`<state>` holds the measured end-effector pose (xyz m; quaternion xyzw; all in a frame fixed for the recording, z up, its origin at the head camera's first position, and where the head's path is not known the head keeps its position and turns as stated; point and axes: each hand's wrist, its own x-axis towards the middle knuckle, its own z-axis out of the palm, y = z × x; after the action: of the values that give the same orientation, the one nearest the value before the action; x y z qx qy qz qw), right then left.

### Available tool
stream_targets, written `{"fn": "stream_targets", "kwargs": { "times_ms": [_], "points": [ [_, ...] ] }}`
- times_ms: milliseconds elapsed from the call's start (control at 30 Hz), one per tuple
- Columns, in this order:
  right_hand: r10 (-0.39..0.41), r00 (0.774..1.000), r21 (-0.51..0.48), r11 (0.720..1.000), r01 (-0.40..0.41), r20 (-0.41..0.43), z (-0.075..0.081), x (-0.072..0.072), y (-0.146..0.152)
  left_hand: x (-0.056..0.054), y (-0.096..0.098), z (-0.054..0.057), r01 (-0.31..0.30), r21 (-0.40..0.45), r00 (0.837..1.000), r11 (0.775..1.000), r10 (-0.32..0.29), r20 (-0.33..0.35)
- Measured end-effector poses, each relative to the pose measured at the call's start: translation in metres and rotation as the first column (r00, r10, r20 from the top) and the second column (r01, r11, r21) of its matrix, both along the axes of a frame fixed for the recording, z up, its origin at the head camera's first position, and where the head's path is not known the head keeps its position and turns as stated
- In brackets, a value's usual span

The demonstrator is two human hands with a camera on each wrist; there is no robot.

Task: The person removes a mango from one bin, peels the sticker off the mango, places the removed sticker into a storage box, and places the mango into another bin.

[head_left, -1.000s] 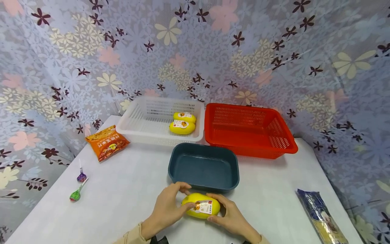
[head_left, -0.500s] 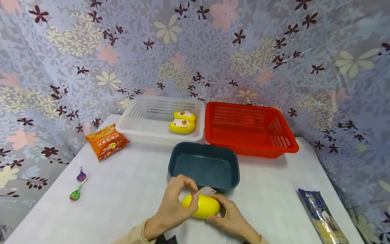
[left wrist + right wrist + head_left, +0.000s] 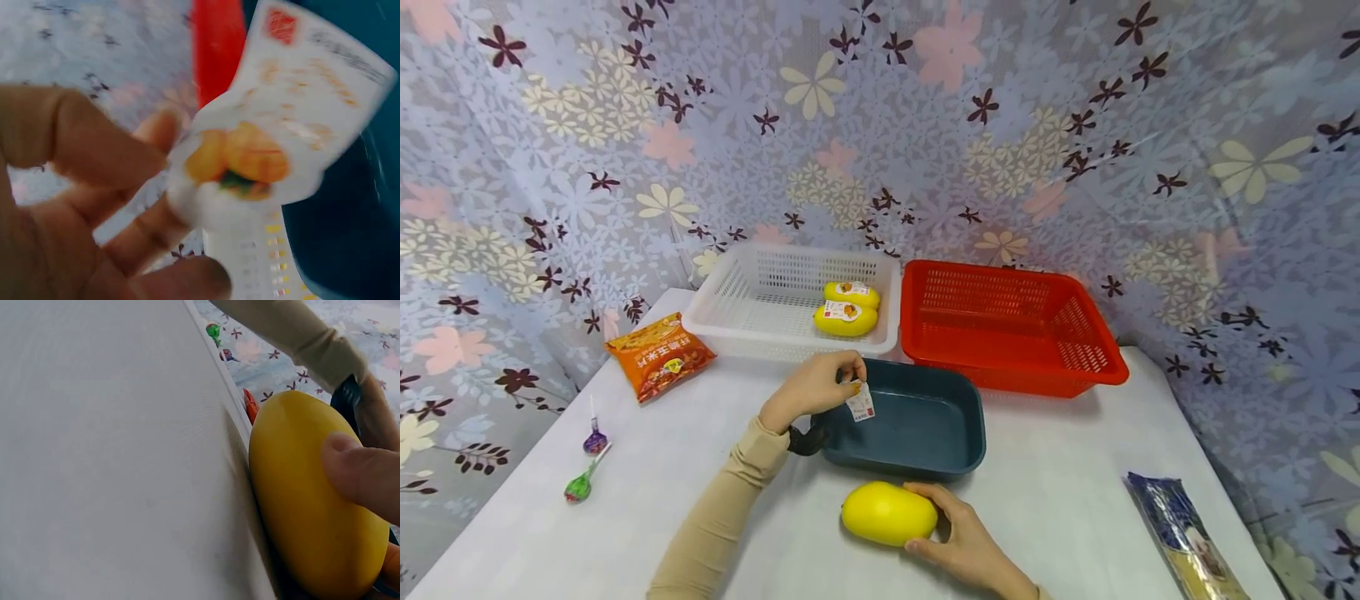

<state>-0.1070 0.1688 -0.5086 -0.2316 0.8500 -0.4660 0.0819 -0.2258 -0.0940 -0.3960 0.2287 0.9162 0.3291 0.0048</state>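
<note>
My left hand (image 3: 816,385) pinches a peeled-off sticker label (image 3: 861,402) over the left part of the dark teal basin (image 3: 925,468). Close up in the left wrist view, the label (image 3: 275,125) is white, with a picture of mangoes and a red mark. On the table in front of the basin lies a yellow mango (image 3: 887,513), bare of any label on its visible side. My right hand (image 3: 958,537) grips its right end, with the thumb (image 3: 359,472) pressed to the skin in the right wrist view.
Behind the basin stand a white basket (image 3: 790,348) with two labelled mangoes (image 3: 847,318) and a red basket (image 3: 1015,382). An orange snack bag (image 3: 661,357) and two lollipops (image 3: 580,486) lie on the left. A blue and yellow packet (image 3: 1183,533) lies far right.
The label has come off the mango in my left hand's pinch. That hand has since carried it forward and up over the basin. My right hand still holds the mango in place.
</note>
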Motion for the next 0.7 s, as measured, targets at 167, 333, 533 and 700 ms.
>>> {"fn": "stream_targets", "kwargs": {
  "times_ms": [167, 333, 533, 700],
  "points": [
    [-0.005, 1.0, 0.007, 1.0, 0.004, 0.023, 0.0, 0.0, 0.001, -0.016, 0.007, -0.007, 0.008, -0.224, 0.999, 0.974, -0.018, -0.044],
    [0.0, 0.997, 0.022, 1.0, -0.002, 0.072, 0.001, 0.001, 0.001, -0.022, 0.018, -0.009, -0.037, -0.335, 0.998, 0.942, 0.016, -0.066],
    [-0.012, 0.989, 0.047, 0.999, 0.005, 0.146, 0.004, 0.002, 0.001, -0.018, 0.033, -0.009, -0.07, -0.486, 0.997, 0.871, 0.046, -0.06],
    [-0.002, 0.987, 0.039, 0.999, -0.004, 0.158, 0.005, 0.0, 0.0, -0.016, 0.037, -0.015, -0.018, -0.512, 0.998, 0.859, 0.048, 0.045]
  ]
}}
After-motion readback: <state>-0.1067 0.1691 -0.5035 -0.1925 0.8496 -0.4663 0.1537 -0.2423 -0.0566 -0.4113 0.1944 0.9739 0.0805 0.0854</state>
